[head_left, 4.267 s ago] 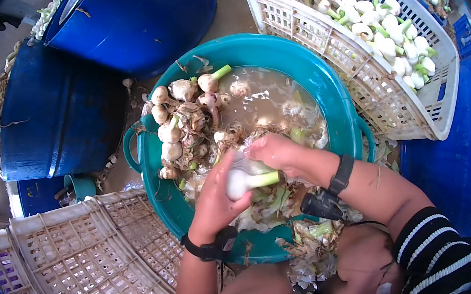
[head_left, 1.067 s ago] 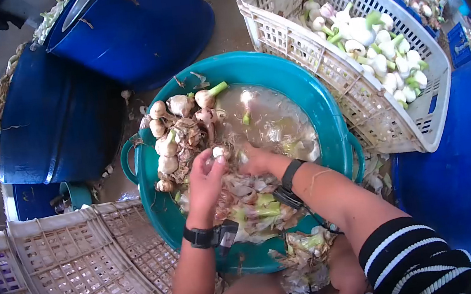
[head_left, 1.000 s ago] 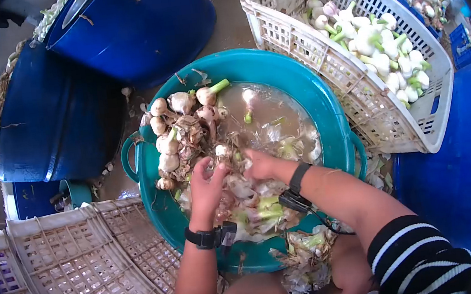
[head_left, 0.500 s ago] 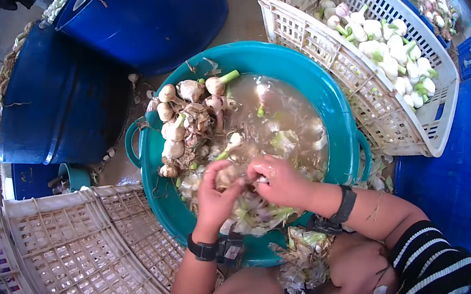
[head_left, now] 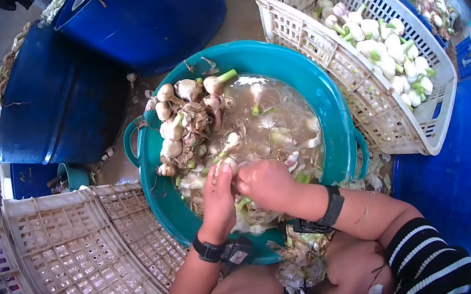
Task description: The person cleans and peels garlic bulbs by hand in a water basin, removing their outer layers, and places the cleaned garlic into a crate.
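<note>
My left hand (head_left: 218, 195) is closed around a garlic bulb (head_left: 229, 162), a pale bit of which shows past the thumb. Pressed against it from the right, my right hand (head_left: 267, 183) has its fingers curled in at the bulb; what lies inside them is hidden. Both hands are over a teal tub (head_left: 323, 92) of cloudy water. Unpeeled garlic bulbs (head_left: 172, 149) are heaped at the tub's left side. Beyond my hands a green-stemmed garlic (head_left: 256, 90) floats, and loose wet skins (head_left: 282, 136) drift around it.
A white crate (head_left: 352, 88) at upper right holds cleaned garlic (head_left: 391, 48). White crates (head_left: 66, 256) stand at lower left. Blue barrels (head_left: 144, 26) are behind the tub, and a blue surface (head_left: 445, 180) lies at right. Peelings (head_left: 305, 256) sit between my legs.
My hands have come together, the right moving left and the left turning more upright. The garlic bulb in the left hand now shows more clearly.
</note>
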The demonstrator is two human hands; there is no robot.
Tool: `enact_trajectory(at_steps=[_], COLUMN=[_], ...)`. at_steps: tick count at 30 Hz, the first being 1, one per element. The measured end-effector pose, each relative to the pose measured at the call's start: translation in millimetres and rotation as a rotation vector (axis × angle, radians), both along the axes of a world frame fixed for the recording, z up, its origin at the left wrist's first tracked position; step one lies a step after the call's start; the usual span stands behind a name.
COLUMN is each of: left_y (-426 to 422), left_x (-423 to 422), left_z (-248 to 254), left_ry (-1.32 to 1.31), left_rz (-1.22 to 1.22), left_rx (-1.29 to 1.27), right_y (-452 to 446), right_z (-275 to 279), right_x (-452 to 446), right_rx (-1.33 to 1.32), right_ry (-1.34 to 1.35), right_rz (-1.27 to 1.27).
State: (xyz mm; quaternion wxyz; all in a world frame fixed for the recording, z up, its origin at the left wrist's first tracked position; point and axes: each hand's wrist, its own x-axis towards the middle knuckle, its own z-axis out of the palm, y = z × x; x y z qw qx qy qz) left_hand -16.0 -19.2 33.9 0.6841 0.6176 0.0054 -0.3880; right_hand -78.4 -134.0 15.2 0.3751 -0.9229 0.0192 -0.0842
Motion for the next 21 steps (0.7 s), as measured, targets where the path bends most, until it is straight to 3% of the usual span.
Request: enact_trajectory(at_steps=[3,5,6,7,9,10,11,13,14,16,17,19,20,21], left_y=[5.6,6.4,9.2,9.5,11.0,12.3,13.7,19.7,23.5,16.1,14.5,11.2,8.5,4.4], left_x=[1.9,6.0,8.3,11.4,14.2,13.6,13.5,22.0,27.3,21.8,16.9,5.4,-1.7,-4.0], left_z=[-16.2,-22.5,-22.0,-13.8,-8.5,-8.1,-7.5,-6.5,-4.9,7.3,5.9,6.2,19.2,24.0], left_ry=[0.081,0.059,0.060,0.055,0.048,-0.016,-0.079,-0.070,-0.064,-0.102,-0.108,-0.557,-0.710,-0.716], left_rz=[0.027,0.044,0.045,0.023,0.000,-0.042,-0.085,-0.174,-0.257,-0.404,-0.400,-0.414,-0.420,-0.419], left_rx=[-0.009,-0.183,-0.186,-0.204,-0.226,-0.193,-0.159,-0.018,0.125,0.307,0.303,0.185,0.296,0.283], right_y=[-6.8,-17.5,-16.5,-15.4,-15.4,-16.9,-15.7,-11.9,-14.8,-22.5,-21.2,-19.6,-25.6,-33.9], right_z=[-14.5,-23.1,-26.8,-19.6,-2.4,1.8,-1.3,-9.5,-8.6,-3.7,0.2,9.5,11.1,8.7], right_x=[8.2,7.9,4.0,2.3,-2.5,-4.3,-6.3,-9.1,-10.1,-11.6,-13.0,-21.1,-20.6,-18.0], right_rx=[0.191,0.857,1.041,1.037,1.483,1.188,1.187,0.707,0.707,0.035,0.031,0.480,0.468,0.874], right_ry=[0.223,0.484,0.433,0.434,0.538,0.562,0.560,0.012,0.009,-0.370,-0.376,0.123,0.118,0.355], right_rz=[-0.128,-0.176,-0.205,-0.204,-0.221,-0.151,-0.153,-0.136,-0.133,0.006,0.010,-0.169,-0.171,-0.276])
